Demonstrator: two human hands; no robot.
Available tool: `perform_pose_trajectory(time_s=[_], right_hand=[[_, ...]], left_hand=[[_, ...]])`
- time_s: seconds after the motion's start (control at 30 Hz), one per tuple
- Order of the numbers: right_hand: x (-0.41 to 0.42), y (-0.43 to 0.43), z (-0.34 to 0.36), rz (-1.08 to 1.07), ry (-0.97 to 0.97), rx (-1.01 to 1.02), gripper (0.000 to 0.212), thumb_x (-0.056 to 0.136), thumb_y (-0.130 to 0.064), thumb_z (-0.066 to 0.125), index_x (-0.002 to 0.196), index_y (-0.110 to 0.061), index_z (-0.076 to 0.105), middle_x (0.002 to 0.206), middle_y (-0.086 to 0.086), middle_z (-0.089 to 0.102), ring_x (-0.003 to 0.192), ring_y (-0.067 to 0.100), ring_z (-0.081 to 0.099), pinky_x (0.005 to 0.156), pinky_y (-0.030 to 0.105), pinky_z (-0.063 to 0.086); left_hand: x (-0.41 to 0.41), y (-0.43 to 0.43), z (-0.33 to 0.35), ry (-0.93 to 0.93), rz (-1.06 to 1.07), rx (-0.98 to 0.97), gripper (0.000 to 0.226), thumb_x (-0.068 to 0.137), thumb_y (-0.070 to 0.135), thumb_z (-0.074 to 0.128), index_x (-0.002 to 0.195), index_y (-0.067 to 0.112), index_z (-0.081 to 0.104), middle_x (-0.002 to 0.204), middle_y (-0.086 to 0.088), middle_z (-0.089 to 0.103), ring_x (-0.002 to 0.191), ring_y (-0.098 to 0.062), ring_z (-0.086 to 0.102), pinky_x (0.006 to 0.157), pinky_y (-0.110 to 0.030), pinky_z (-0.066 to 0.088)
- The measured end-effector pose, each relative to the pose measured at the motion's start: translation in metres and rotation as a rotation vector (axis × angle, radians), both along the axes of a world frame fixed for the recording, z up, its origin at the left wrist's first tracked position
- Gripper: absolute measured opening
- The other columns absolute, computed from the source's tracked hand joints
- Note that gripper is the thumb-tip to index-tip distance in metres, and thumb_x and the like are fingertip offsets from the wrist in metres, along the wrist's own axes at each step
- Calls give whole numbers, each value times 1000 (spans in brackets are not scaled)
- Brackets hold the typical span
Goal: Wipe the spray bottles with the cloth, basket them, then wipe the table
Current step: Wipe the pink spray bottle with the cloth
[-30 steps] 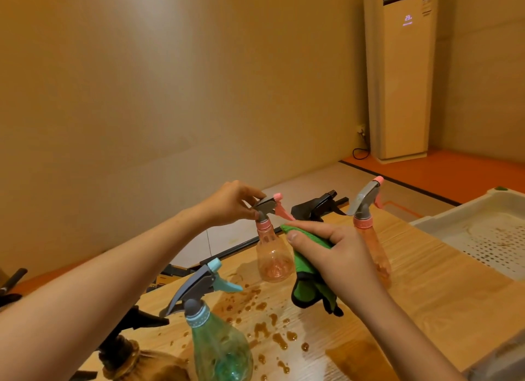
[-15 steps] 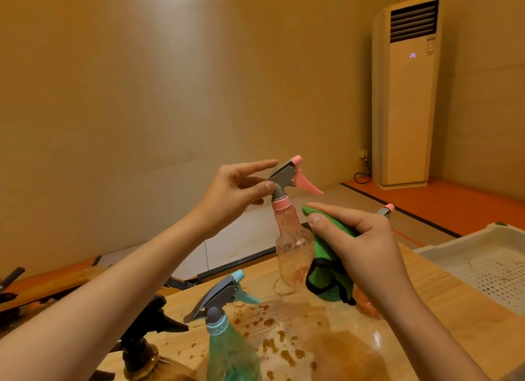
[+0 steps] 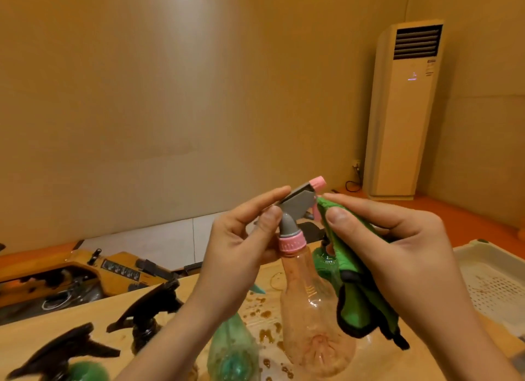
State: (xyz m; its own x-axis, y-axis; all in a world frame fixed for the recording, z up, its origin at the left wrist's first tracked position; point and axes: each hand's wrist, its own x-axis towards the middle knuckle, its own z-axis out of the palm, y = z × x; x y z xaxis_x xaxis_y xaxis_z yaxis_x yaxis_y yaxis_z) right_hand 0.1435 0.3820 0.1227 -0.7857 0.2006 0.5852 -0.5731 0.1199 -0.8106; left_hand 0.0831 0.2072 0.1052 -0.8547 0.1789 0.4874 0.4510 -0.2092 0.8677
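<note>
A clear pink spray bottle [image 3: 315,321] with a grey head and pink nozzle is lifted above the table. My left hand [image 3: 238,252] pinches it at the grey neck. My right hand [image 3: 397,252] holds a green cloth [image 3: 360,298] with a black hem against the bottle's trigger side. A green bottle [image 3: 233,349] stands below my left forearm. Two bottles with black spray heads [image 3: 147,304] [image 3: 65,352] stand at the left. A white perforated basket [image 3: 494,281] sits at the right table edge, with no bottle visible in it.
Brown liquid drops [image 3: 264,324] spot the wooden table [image 3: 25,335] under the bottles. A yellow machine [image 3: 71,275] lies on the floor beyond the table's far edge. A tall air conditioner [image 3: 403,107] stands in the room's corner.
The pink bottle has come up off the table and toward me. My right hand has moved the cloth from the bottle's body up to its spray head. The camera has tilted down.
</note>
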Motion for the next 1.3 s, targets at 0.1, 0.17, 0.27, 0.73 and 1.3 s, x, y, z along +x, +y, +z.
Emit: perform_pose_trajectory(time_s=[0.1, 0.17, 0.27, 0.73, 1.3], right_hand=[[3, -12, -7, 6, -29, 18, 18, 83, -18, 75, 92, -33, 81, 84, -15, 79, 75, 6, 75, 51, 14, 54], [4, -17, -11, -5, -40, 1, 18, 82, -19, 75, 91, -33, 81, 84, -16, 79, 77, 4, 75, 52, 14, 54], [6, -19, -13, -47, -34, -10, 17, 80, -25, 75, 92, -35, 82, 87, -14, 79, 82, 4, 76, 62, 18, 58], [0, -38, 3, -68, -7, 80, 17, 71, -35, 76, 88, -36, 78, 85, -7, 78, 78, 11, 75, 60, 25, 61], [-46, -63, 7, -242, 357, 498, 22, 85, -28, 76, 107, -26, 80, 101, -7, 66, 97, 11, 66, 75, 12, 49]], left_hand=[[8, -2, -15, -67, 28, 30, 30, 91, 35, 59, 115, 36, 77, 108, -6, 78, 98, -33, 76, 72, -41, 65], [11, -3, -19, -92, 5, 33, 30, 90, 36, 58, 114, 39, 76, 111, -2, 77, 100, -29, 75, 73, -44, 64], [13, -9, -16, -98, -95, 28, 30, 90, 32, 74, 119, 41, 74, 110, 6, 77, 101, -26, 75, 74, -41, 64], [1, -40, -11, 29, -172, -42, 54, 72, 23, 82, 122, 42, 72, 120, 7, 74, 99, -30, 77, 82, -38, 64], [-7, -86, 5, 25, -114, 59, 49, 83, 13, 70, 123, 41, 71, 116, -4, 75, 96, -35, 77, 78, -32, 62]])
